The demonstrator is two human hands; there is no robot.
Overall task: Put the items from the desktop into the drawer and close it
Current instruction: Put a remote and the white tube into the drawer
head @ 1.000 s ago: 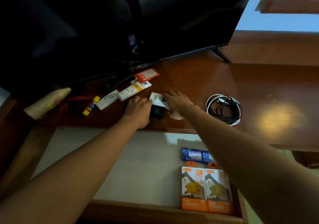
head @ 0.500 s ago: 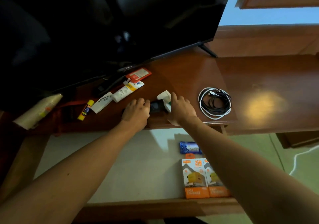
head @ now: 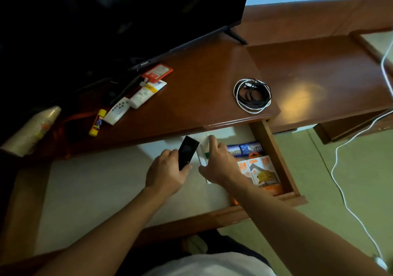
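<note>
Lowering a black device (head: 187,155) in the closed left hand (head: 168,172) and a white box (head: 203,153) in the right hand (head: 219,165) over the open drawer (head: 274,154), risking slippage from loose fingers, with coiled cables (head: 252,96) waiting near the surface's front edge.

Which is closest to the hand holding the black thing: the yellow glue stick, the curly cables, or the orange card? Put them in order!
From the left hand:
1. Yellow glue stick, on the desk, up and to the left.
2. Orange card, farther back by the TV.
3. Coiled cables, far right near the desk edge.
</note>
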